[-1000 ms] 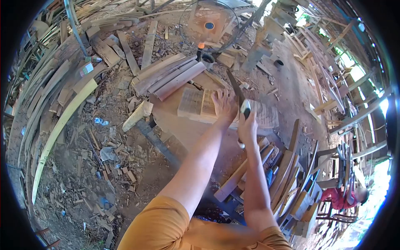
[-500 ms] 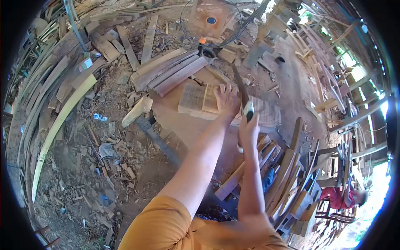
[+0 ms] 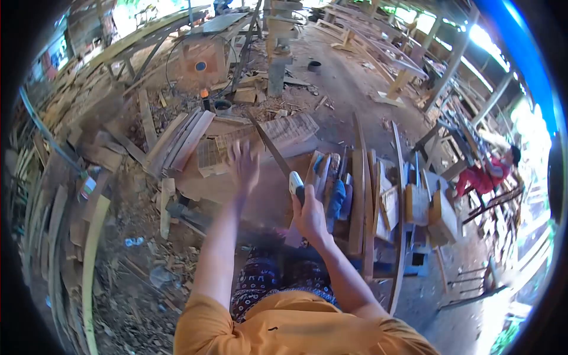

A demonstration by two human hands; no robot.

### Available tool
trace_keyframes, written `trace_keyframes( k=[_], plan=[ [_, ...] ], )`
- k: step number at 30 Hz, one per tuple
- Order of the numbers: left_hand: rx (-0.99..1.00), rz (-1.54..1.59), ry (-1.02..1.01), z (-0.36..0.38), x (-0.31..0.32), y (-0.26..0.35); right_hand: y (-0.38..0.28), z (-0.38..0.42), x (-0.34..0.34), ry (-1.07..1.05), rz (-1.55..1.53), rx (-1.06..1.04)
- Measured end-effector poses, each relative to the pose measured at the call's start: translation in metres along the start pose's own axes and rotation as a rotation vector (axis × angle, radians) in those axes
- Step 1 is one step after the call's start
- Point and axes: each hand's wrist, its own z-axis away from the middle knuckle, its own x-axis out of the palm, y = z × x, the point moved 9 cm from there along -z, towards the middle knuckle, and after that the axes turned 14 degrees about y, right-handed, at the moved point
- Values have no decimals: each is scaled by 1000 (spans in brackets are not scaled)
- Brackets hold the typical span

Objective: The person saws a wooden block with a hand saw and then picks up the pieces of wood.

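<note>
My right hand (image 3: 309, 214) is closed round the light-coloured handle of a handsaw (image 3: 273, 149), whose long dark blade points up and to the left over the work surface. My left hand (image 3: 243, 167) is raised with its fingers spread and holds nothing. Just beyond it, thick wooden blocks (image 3: 214, 155) lie on the bench (image 3: 266, 198), and a wide grooved wooden piece (image 3: 290, 131) stretches to the right behind the saw blade.
Stacked boards (image 3: 183, 139) lie left of the bench. Upright planks and a blue cloth (image 3: 336, 199) are close to my right arm. A seated person in red (image 3: 488, 174) is at the right. Wood scraps cover the ground at the left.
My left hand has lifted off the wooden block. My right hand has drawn the saw back from the wood, towards my body. The view has tilted up and turned.
</note>
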Motion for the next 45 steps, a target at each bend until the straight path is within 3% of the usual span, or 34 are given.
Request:
trace_keyframes(
  k=[6, 9, 11, 16, 19, 21, 26, 31, 34, 39, 41, 45],
  plan=[
    [-45, -72, -142, 144, -97, -55, 11, 17, 17, 100, 10, -61],
    [-142, -83, -189, 163, -119, -94, 15, 18, 19, 105, -11, -37],
    [-206, -87, -205, 156, -117, -112, 15, 20, 18, 113, -12, -41],
    [-145, -44, -145, 94, -106, -75, 14, 20, 22, 83, 4, -26],
    [-143, 9, -207, 49, -75, -55, 13, 16, 28, 29, 47, 12],
    [-76, 136, -103, 12, -55, -40, 15, 13, 30, -11, 80, 28],
    [17, 47, -65, -63, 14, -12, 23, 8, 31, -165, 82, 58],
    [9, -187, -182, -61, 78, -27, 20, 7, 32, -232, 99, 143],
    [-63, -197, -232, -62, 80, -26, 10, 2, 29, -225, 120, 177],
    [-23, -223, -279, -78, 92, -22, -13, -10, 24, -187, 155, 223],
    [-140, -215, -582, -78, 111, -29, -23, -16, 22, -177, 217, 199],
    [-124, -227, -571, -80, 126, -30, -36, -26, 20, -160, 276, 229]
  ],
)
